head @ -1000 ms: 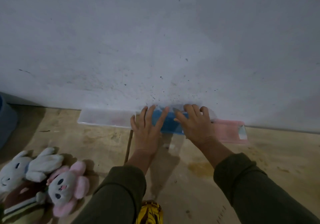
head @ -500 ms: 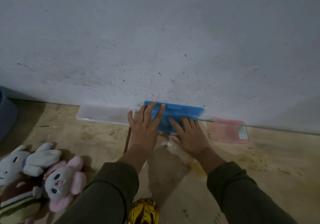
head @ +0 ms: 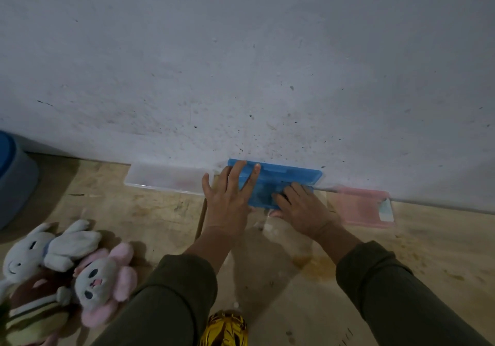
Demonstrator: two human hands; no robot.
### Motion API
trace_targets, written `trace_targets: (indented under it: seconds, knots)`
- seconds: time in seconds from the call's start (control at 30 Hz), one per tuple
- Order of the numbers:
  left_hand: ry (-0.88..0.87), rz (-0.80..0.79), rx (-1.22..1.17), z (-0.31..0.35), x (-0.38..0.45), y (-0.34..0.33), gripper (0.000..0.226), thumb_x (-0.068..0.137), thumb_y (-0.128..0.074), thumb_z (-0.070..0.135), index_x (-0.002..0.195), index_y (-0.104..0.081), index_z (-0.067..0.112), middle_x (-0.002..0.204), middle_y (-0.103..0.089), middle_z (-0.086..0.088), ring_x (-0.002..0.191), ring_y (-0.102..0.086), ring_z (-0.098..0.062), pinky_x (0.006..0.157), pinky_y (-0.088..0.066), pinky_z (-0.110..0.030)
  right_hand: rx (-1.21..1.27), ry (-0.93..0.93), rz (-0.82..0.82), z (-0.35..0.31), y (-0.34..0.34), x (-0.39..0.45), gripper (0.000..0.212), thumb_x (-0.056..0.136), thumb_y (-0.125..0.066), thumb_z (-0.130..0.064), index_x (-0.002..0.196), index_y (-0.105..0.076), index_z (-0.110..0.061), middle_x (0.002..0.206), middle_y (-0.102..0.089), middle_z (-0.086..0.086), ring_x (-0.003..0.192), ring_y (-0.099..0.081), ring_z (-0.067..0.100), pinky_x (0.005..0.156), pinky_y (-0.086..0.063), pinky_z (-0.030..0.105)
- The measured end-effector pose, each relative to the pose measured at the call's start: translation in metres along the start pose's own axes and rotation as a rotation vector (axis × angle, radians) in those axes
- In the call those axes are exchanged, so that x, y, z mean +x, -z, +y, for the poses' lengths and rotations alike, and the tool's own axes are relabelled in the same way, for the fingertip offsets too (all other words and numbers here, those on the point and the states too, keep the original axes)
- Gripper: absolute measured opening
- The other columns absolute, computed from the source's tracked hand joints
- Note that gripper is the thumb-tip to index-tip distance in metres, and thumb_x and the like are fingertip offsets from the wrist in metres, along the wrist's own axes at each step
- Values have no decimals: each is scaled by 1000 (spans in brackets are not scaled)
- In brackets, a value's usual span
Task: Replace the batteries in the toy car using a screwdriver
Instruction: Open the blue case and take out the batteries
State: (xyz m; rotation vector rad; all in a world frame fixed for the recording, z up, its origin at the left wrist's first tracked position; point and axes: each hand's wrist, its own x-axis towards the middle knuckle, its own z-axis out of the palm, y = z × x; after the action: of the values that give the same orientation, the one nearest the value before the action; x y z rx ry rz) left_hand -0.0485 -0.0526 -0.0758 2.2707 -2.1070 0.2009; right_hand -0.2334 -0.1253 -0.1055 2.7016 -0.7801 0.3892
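Both hands are working the blue case at frame centre: left hand spread flat pinning it, right hand now curling inside, lid gone. I'm seeing no toy car yet.

both arms reach forward; left hand lies flat, fingers spread; right hand seems loosely curled.

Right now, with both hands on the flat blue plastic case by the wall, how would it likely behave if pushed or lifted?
The flat blue plastic case looks rigid, so it should keep its shape. Being low and wide, it would probably slide, not tip or roll. The left hand lies on it with straight fingers while the right hand works its near edge; the hinged lid may flap open when lifted.
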Motion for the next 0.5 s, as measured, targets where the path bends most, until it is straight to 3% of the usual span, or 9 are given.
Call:
trace_targets:
  seconds: [0.07, 0.13, 0.23, 0.33, 0.5]
  knots:
    - [10, 11, 0, 0, 0, 0, 116, 69, -78, 47, 146, 7, 30, 146, -8, -8, 131, -17, -28, 106, -23, -63, 7, 2, 16, -1, -1, -1, 28, 90, -44, -43, 94, -48, -16, 81, -64, 7, 72, -61, 22, 66, -55, 34]
    - [18, 7, -1, 0, 0, -2, 119, 67, -80, 45, 146, 8, 30, 147, -10, -8, 132, -19, -29, 106, -23, -63, 39, -9, 5, -2, -2, 0, 32, 85, -56, -44, 94, -41, -17, 79, -65, 8, 68, -62, 23, 63, -55, 34]
    - [9, 26, -27, 0, 0, -2, 116, 67, -80, 38, 147, 3, 30, 147, -12, -8, 132, -20, -29, 106, -22, -64, 94, -56, -19, -4, -2, 6, 38, 86, -42, -53, 95, -41, -17, 73, -66, 7, 58, -63, 21, 51, -54, 29]
    - [-11, -28, -26, 0, -1, 0, 113, 77, -72, 42, 143, 20, 31, 148, 0, -7, 134, -11, -29, 109, -14, -63, 169, -98, -20, -1, 0, 13, 54, 81, -51, -63, 106, -39, -17, 77, -68, 9, 60, -65, 21, 51, -55, 28]
    - [-11, 102, -16, -3, 1, -5, 114, 60, -84, 39, 147, -12, 28, 144, -22, -9, 127, -28, -30, 101, -30, -65, 195, -36, 144, -18, 20, 7, 38, 89, -40, -55, 92, -44, -18, 65, -63, 2, 50, -59, 15, 45, -51, 26]
